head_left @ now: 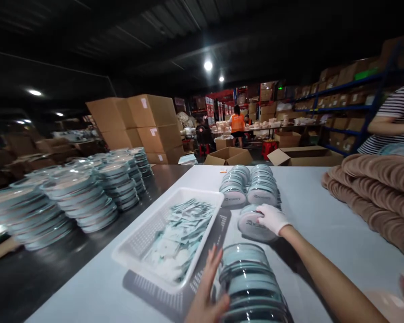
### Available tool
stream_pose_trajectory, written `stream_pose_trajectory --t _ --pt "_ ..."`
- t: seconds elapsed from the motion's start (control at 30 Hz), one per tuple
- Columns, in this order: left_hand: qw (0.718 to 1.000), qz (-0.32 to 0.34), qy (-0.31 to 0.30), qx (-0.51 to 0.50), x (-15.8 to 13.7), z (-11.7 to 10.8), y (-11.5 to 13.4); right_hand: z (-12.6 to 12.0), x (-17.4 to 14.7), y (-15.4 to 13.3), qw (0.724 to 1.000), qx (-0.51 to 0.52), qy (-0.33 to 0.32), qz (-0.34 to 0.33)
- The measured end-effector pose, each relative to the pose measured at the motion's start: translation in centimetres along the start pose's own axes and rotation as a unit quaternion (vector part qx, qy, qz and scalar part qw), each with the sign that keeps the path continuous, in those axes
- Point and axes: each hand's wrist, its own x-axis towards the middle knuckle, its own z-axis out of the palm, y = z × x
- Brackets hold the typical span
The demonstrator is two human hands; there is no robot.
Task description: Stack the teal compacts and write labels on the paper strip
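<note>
Right hand (272,218), white-gloved, palm down on a round lidded container (256,225) lying on its side; fingers draped over its top edge, holding it rather than pinching. Container at 12 o'clock from the near stack, just short of two rows of identical containers (251,185) laid on edge, touching each other.

Left hand (207,289), bare, flat and open against the left side of a near stack of clear round containers (251,282) at 6 o'clock; steadying contact, no closed grip.

At 10 o'clock from the stack: white perforated plastic basket (175,235) full of small pale sachets (185,229), sitting on a dark mat.

Further out: folded brown towels (377,193) at 3 o'clock, tall stacks of plates or lids (81,197) at 9 o'clock on a dark table, cardboard boxes (144,123) behind, a person in a striped top (395,116) at far right.

Risks, as judged: container on its edge could roll if released; near stack looks tall and could topple toward the basket with only a flat palm bracing it.

Writing: grey logo on container faces, too blurred to read. Box labels illegible.
</note>
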Motion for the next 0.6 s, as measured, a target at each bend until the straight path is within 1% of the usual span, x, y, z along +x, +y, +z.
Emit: stream_pose_trajectory --t 0.1,0.17,0.27,0.37,0.43,0.47,0.5,0.53,0.6 --pt "0.990 -0.088 -0.018 -0.105 3.4 1.1 0.9 1.7 -2.0 -1.6 0.996 0.028 -0.042 -0.073" --pt "0.987 -0.109 -0.022 -0.120 4.4 2.6 1.5 2.1 -3.6 -2.8 0.991 0.033 -0.065 -0.112" --pt "0.986 -0.115 -0.003 -0.119 3.7 4.9 2.1 1.9 -6.2 -4.2 0.990 0.011 -0.071 -0.125" --pt "0.990 -0.094 0.045 -0.099 2.0 6.0 2.2 1.1 -8.3 -4.8 0.990 -0.013 -0.073 -0.123" --pt "0.989 -0.089 0.093 -0.070 1.7 5.8 2.1 0.4 -9.4 -4.5 0.988 -0.018 -0.083 -0.125" --pt "0.987 -0.091 0.115 -0.060 2.0 5.5 1.9 0.0 -10.0 -3.9 0.988 -0.017 -0.086 -0.126" --pt "0.987 -0.091 0.123 -0.055 2.6 5.2 1.8 -0.5 -10.8 -3.2 0.988 -0.014 -0.088 -0.127" --pt "0.988 -0.088 0.116 -0.057 3.5 4.8 1.7 -1.1 -11.7 -2.3 0.988 -0.011 -0.086 -0.126" --pt "0.992 -0.075 0.077 -0.067 5.4 4.3 1.5 -2.5 -13.8 -0.6 0.992 -0.010 -0.064 -0.112"
